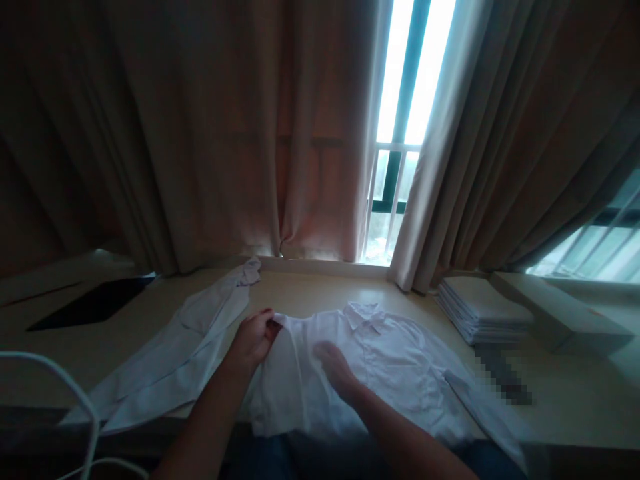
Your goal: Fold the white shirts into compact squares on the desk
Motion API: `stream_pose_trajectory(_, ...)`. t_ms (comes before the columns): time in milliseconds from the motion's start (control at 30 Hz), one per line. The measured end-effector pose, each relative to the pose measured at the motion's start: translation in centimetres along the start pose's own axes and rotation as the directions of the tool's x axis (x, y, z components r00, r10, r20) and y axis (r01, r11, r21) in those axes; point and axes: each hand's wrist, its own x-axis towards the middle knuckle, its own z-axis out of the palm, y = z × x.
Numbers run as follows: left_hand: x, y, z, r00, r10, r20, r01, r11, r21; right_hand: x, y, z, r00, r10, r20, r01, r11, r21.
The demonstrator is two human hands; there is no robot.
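A white collared shirt (395,360) lies spread on the pale table (310,293), collar toward the window. My left hand (253,340) pinches the shirt's left shoulder edge, fingers closed on the fabric. My right hand (334,365) lies flat on the shirt's front, fingers extended, pressing the cloth down. A second white garment (185,347) lies stretched out to the left of my left hand, reaching toward the curtain.
A stack of folded white items (480,310) sits at the right by a pale box (560,313). A dark flat panel (95,303) lies at the left. A white cable (75,393) loops at the lower left. Curtains (200,133) hang behind the table.
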Motion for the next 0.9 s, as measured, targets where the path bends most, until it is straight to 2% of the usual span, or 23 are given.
stream_pose_trajectory(33, 0.2, -0.6, 0.9, 0.999, -0.035, 0.001, 0.035, 0.999, -0.015, -1.0, -0.6, -0.3, 0.997, 0.03, 0.074, -0.04, 0.988, 0.146)
stream_pose_trajectory(100, 0.6, -1.7, 2.7, 0.996, -0.085, -0.006, 0.085, 0.996, -0.033, -3.2, -1.6, -0.5, 0.971, 0.033, 0.238, -0.128, 0.91, 0.394)
stream_pose_trajectory(133, 0.8, -2.1, 3.6, 0.996, -0.092, -0.014, 0.091, 0.995, -0.038, -4.2, -2.1, -0.5, 0.964, 0.026, 0.265, -0.153, 0.87, 0.468)
stream_pose_trajectory(167, 1.0, -2.4, 4.3, 0.996, -0.091, -0.021, 0.09, 0.995, -0.038, -5.1, -2.6, -0.4, 0.971, 0.021, 0.238, -0.14, 0.857, 0.495)
stream_pose_trajectory(233, 1.2, -2.8, 5.2, 0.997, -0.068, -0.029, 0.067, 0.998, -0.02, -6.0, -4.1, -0.8, 0.995, 0.01, 0.096, -0.055, 0.876, 0.479)
stream_pose_trajectory(300, 0.7, -3.1, 4.9, 0.999, -0.012, -0.043, 0.013, 1.0, 0.024, -5.7, -6.3, -1.9, 0.999, -0.029, -0.034, 0.041, 0.894, 0.446)
stream_pose_trajectory(333, 0.0, -3.5, 4.3, 0.998, 0.024, -0.061, -0.021, 0.998, 0.052, -5.2, -7.7, -2.8, 0.997, -0.057, -0.056, 0.076, 0.887, 0.455)
stream_pose_trajectory(400, -2.4, -5.2, 2.5, 0.987, 0.105, -0.121, -0.09, 0.988, 0.125, -3.5, -11.2, -5.1, 0.993, -0.111, -0.036, 0.114, 0.854, 0.508)
stream_pose_trajectory(467, -5.9, -8.5, 0.7, 0.968, 0.203, -0.146, -0.16, 0.951, 0.264, -1.3, -15.1, -7.4, 0.993, -0.112, 0.033, 0.076, 0.831, 0.551)
stream_pose_trajectory(500, -7.8, -10.7, 0.2, 0.941, 0.338, -0.025, -0.28, 0.817, 0.504, -0.2, -17.1, -8.4, 0.992, -0.105, 0.067, 0.05, 0.832, 0.552)
stream_pose_trajectory(533, -9.5, -13.0, 0.0, 0.893, 0.403, 0.202, -0.426, 0.607, 0.671, 0.9, -19.0, -9.2, 0.993, -0.088, 0.079, 0.031, 0.84, 0.541)
stream_pose_trajectory(567, -11.0, -15.3, 0.2, 0.817, 0.364, 0.448, -0.57, 0.39, 0.723, 1.8, -20.8, -9.9, 0.993, -0.078, 0.093, 0.019, 0.854, 0.52)
stream_pose_trajectory(600, -12.0, -17.5, 0.8, 0.781, 0.311, 0.541, -0.623, 0.332, 0.708, 2.6, -22.6, -10.4, 0.99, -0.069, 0.125, -0.001, 0.872, 0.489)
stream_pose_trajectory(633, -12.4, -19.4, 1.7, 0.762, 0.271, 0.589, -0.648, 0.303, 0.699, 3.3, -24.1, -10.7, 0.987, -0.063, 0.149, -0.012, 0.888, 0.459)
stream_pose_trajectory(667, -12.1, -20.9, 2.7, 0.753, 0.235, 0.615, -0.658, 0.268, 0.703, 3.7, -25.6, -10.9, 0.985, -0.062, 0.164, -0.014, 0.904, 0.427)
stream_pose_trajectory(700, -11.3, -21.9, 3.7, 0.768, 0.212, 0.604, -0.641, 0.243, 0.728, 4.0, -26.9, -11.0, 0.982, -0.064, 0.178, -0.011, 0.919, 0.393)
stream_pose_trajectory(767, -8.1, -23.0, 5.3, 0.824, 0.174, 0.539, -0.564, 0.178, 0.806, 4.1, -29.2, -11.1, 0.977, -0.066, 0.204, -0.003, 0.947, 0.322)
stream_pose_trajectory(833, -4.2, -23.3, 5.9, 0.874, 0.129, 0.469, -0.482, 0.108, 0.869, 3.8, -31.0, -10.9, 0.969, -0.066, 0.237, 0.003, 0.966, 0.257)
stream_pose_trajectory(900, -1.1, -23.5, 5.4, 0.908, 0.078, 0.412, -0.416, 0.041, 0.909, 3.4, -32.5, -10.5, 0.96, -0.086, 0.265, 0.027, 0.976, 0.218)
